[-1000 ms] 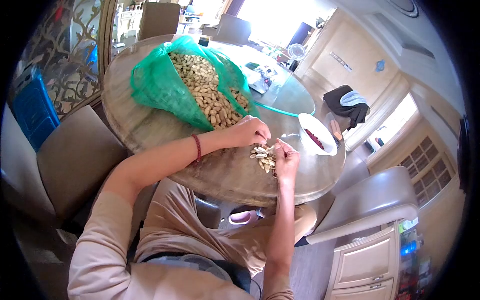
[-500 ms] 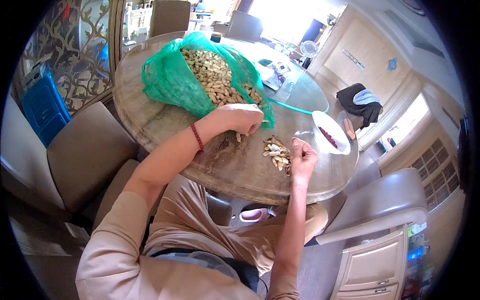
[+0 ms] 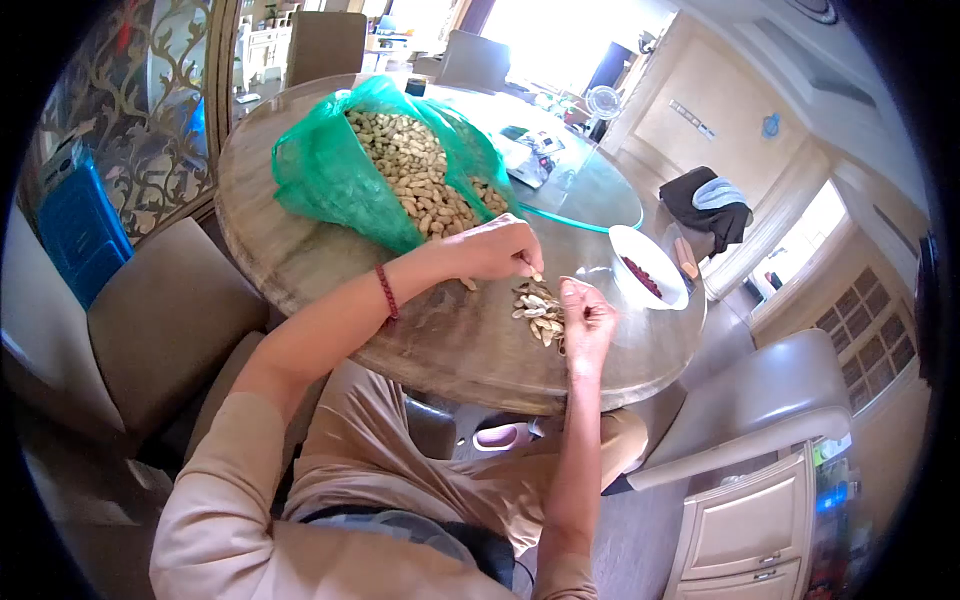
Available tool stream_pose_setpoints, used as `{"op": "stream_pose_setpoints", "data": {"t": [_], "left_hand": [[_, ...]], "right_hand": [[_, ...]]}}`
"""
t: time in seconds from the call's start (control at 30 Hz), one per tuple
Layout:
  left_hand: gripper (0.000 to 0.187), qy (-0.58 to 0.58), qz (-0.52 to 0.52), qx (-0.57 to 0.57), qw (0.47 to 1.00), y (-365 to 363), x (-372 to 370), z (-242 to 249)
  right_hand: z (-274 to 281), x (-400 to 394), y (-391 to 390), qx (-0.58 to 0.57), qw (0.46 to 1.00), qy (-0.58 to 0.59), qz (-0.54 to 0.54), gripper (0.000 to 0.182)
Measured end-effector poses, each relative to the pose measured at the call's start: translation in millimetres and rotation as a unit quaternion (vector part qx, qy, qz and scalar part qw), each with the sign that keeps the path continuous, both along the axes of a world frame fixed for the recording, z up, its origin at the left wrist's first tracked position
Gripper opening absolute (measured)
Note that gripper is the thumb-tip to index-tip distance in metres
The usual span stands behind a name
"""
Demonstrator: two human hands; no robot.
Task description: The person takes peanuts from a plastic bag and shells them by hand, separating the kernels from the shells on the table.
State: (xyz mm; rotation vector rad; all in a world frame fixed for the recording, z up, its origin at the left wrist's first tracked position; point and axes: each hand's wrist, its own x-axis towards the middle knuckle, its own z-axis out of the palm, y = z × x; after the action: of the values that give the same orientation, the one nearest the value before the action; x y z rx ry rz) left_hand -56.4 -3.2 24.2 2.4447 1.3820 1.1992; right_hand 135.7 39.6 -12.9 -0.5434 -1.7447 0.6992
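Observation:
My left hand [image 3: 497,249] rests on the round table [image 3: 300,265] just in front of the green bag [image 3: 320,170] full of unshelled peanuts [image 3: 410,165]. Its fingertips pinch a peanut [image 3: 529,266] above a small pile of empty shells [image 3: 536,311]. My right hand [image 3: 587,318] hovers just right of that pile with its fingers curled closed; I cannot make out anything inside it. A white bowl [image 3: 632,240] with red kernels [image 3: 641,278] stands a little to the right of my right hand. One loose peanut [image 3: 467,285] lies under my left wrist.
A glass turntable [image 3: 590,195] with papers on it covers the table's far side. Padded chairs stand at the left [image 3: 165,320] and right [image 3: 760,400]. A cream cabinet [image 3: 745,530] is at the lower right, a blue crate [image 3: 75,225] at the far left.
My left hand went to the bag's mouth, then came back toward the shell pile pinching a peanut. My right hand drew away from the left and has now closed in on it again.

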Motion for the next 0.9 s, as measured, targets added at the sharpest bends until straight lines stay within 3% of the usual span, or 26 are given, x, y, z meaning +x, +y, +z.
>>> {"op": "stream_pose_setpoints", "data": {"t": [0.27, 0.33, 0.63, 0.7, 0.83, 0.9], "left_hand": [[0.015, -0.144, -0.051, -0.075, 0.985, -3.6, 11.8, 2.3], [0.013, -0.203, -0.102, -0.159, 0.961, -6.8, 14.2, 5.4], [0.016, -0.238, -0.144, -0.070, 0.958, -1.5, 23.4, -4.5], [0.015, -0.256, -0.146, -0.086, 0.952, -1.3, 25.8, -6.4], [0.011, -0.293, -0.145, -0.098, 0.940, -7.3, 30.2, -2.2], [0.009, -0.298, -0.142, -0.109, 0.938, -9.4, 29.7, -1.2]], "right_hand": [[3.1, -0.4, -6.1, -0.082, 0.991, 0.032, 0.104, 0.015], [5.9, 1.2, -8.4, -0.103, 0.986, 0.048, 0.122, 0.015], [6.8, 9.8, -5.6, -0.240, 0.929, 0.078, 0.270, 0.021], [10.2, 11.5, -8.1, -0.303, 0.894, 0.080, 0.321, 0.022], [7.4, 12.1, -4.3, -0.318, 0.883, 0.073, 0.339, 0.022], [7.3, 11.8, -4.4, -0.307, 0.903, 0.045, 0.297, 0.020]]}}
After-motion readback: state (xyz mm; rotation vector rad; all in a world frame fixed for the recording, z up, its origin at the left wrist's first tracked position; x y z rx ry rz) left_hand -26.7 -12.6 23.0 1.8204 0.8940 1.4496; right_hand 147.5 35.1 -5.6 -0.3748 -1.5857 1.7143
